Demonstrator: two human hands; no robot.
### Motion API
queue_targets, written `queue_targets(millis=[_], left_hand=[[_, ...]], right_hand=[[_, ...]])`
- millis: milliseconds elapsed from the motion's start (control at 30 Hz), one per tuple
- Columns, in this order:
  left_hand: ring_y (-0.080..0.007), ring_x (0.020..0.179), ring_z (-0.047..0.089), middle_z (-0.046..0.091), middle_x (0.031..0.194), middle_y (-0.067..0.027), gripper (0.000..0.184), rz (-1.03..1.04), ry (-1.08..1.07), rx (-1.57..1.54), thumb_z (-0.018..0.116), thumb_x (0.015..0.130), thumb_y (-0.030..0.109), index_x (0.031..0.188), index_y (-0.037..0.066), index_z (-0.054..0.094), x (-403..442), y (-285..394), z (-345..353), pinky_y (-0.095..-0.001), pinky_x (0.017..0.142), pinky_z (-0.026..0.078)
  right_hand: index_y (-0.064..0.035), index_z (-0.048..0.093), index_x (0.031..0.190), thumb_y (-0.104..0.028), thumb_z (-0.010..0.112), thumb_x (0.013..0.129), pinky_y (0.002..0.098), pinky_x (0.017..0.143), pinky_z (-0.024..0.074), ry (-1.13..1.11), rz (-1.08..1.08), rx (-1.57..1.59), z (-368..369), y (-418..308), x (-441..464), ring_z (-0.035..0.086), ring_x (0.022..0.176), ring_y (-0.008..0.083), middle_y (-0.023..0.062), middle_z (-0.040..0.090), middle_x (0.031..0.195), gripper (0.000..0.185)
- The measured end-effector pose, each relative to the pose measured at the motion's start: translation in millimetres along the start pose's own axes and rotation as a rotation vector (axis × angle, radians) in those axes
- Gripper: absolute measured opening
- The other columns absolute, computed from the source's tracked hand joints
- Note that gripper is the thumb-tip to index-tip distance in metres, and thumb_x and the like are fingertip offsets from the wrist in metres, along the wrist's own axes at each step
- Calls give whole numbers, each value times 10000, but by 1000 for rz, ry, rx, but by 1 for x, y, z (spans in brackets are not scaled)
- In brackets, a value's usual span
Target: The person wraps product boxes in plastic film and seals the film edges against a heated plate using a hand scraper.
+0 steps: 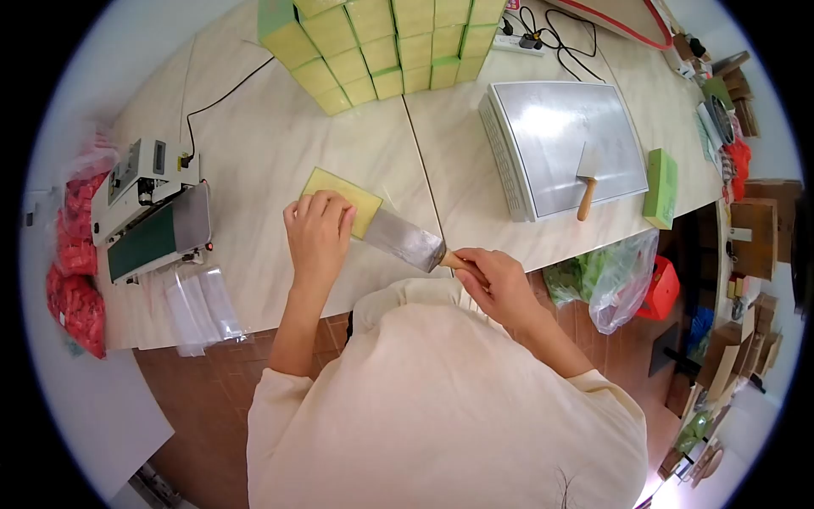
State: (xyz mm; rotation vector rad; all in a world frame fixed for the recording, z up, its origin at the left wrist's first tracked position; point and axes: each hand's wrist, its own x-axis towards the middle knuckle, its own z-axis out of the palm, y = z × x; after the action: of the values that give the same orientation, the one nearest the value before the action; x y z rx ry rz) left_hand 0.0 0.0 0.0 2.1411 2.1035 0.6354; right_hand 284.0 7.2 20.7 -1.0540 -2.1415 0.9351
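A flat, yellow-green box (360, 200) lies on the table in front of me. My left hand (320, 222) rests over its near left part, fingers bent and holding it. In my right hand (498, 284) is a wide metal scraper (407, 238), gripped by its wooden handle. The blade reaches leftward and its tip meets the right end of the box; whether it lies over or under that edge I cannot tell. Clear film seems to stick out beside the box's right corner.
Stacked yellow-green boxes (381, 47) stand at the back. A metal-topped heating plate (560, 127) carries a small wooden-handled spatula (587, 182); a green box (661, 188) is beside it. At left are a sealing machine (153, 208), clear plastic sleeves (202, 305) and red packets (78, 288).
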Motion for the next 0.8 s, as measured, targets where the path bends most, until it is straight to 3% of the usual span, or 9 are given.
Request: queue_targets(millis=[200,300,367,600,800], left_hand=[[-238,1037,531,611,1063,-27,93,-26,126,89,659,848,127,934,97,638,9,-3,-9,-413,945,362],[-256,1061,556,633,1074,-41,85,-61,151,-62,641,854,109,932,75,640,18,-10,-17,-437,1011,371],[-267,1065,584,652,1089,-68,92,8,-45,-154,621,863,86,947,54,635,19,-25,-20,-470,1070,367],[-272,1029,620,676,1068,-85,97,169,-44,-219,632,841,23,936,43,632,19,-37,-17,-473,1072,400],[-272,989,640,684,1044,-96,56,236,-5,-211,623,835,-8,884,15,609,16,-35,-10,-445,1041,449]], right_hand=[[-30,608,1032,-89,680,852,353,556,471,-63,-12,-54,11,-4,6,600,600,261,91,646,729,203],[-29,604,1034,-94,672,863,353,546,482,-65,51,-12,19,-9,11,620,603,256,95,660,757,195],[-34,602,1042,-99,662,875,350,540,494,-43,71,23,25,-11,15,644,616,254,99,676,794,189],[-47,600,1058,-97,661,875,343,542,500,-44,74,-16,38,-12,37,657,632,254,87,686,842,200],[-77,607,1055,-96,656,871,340,516,481,76,-69,-129,37,0,52,639,629,238,53,670,846,191]])
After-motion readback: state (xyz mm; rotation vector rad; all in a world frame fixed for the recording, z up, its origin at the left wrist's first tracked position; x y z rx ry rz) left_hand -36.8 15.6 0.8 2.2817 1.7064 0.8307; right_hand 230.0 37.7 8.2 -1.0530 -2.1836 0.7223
